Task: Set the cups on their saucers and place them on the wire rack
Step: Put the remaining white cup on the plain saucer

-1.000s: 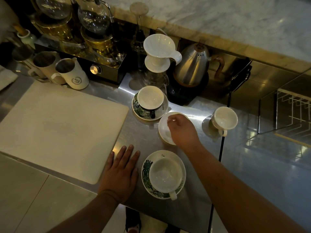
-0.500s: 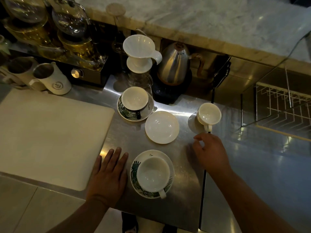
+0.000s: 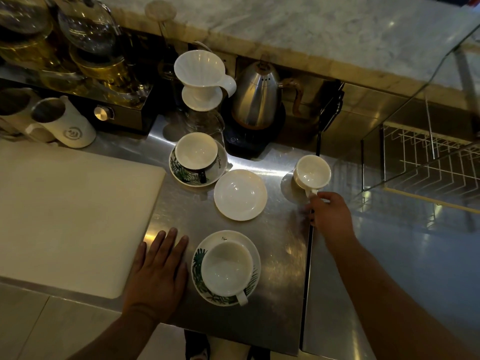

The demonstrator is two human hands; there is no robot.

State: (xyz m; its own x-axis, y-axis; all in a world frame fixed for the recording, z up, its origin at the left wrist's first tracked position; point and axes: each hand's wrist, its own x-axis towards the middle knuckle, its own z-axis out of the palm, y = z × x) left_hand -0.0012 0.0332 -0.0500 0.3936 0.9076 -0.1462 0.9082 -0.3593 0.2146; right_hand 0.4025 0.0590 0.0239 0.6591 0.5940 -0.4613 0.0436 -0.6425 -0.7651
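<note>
Steel counter [image 3: 259,302] runs under everything, and the plain saucer [image 3: 240,194] at its middle serves as the landmark. Far to the left of that saucer lies a pale mat [image 3: 70,216]. Nearer, to the saucer's lower left, the left hand [image 3: 158,274] rests palm down on the steel, fingers straight and close together, gripping nothing. Just up and left of the saucer stands one cup already on a leaf-patterned saucer [image 3: 197,162]; just below it sits a second such pair [image 3: 226,268]. Behind the saucer are a white dripper [image 3: 201,74] and a steel kettle [image 3: 255,97].

To the saucer's right stands the loose cup [image 3: 313,170], bare on the steel, upright, its handle pointing toward the person. The right hand [image 3: 331,216] is at that handle: fingertips curl in around it, thumb and forefinger seemingly closing to a pinch, though whether they grip it yet cannot be told. The cup lies directly beyond those fingertips, and the empty saucer waits to their left, so the carry would go leftward. The right hand is much the nearer to the cup.

Farthest right of the saucer, well apart from it, is the wire rack [image 3: 428,162].

Count: three cups, three saucers, two pairs made, one cup and one saucer unmatched, one rack, nothing on it that I can see.
</note>
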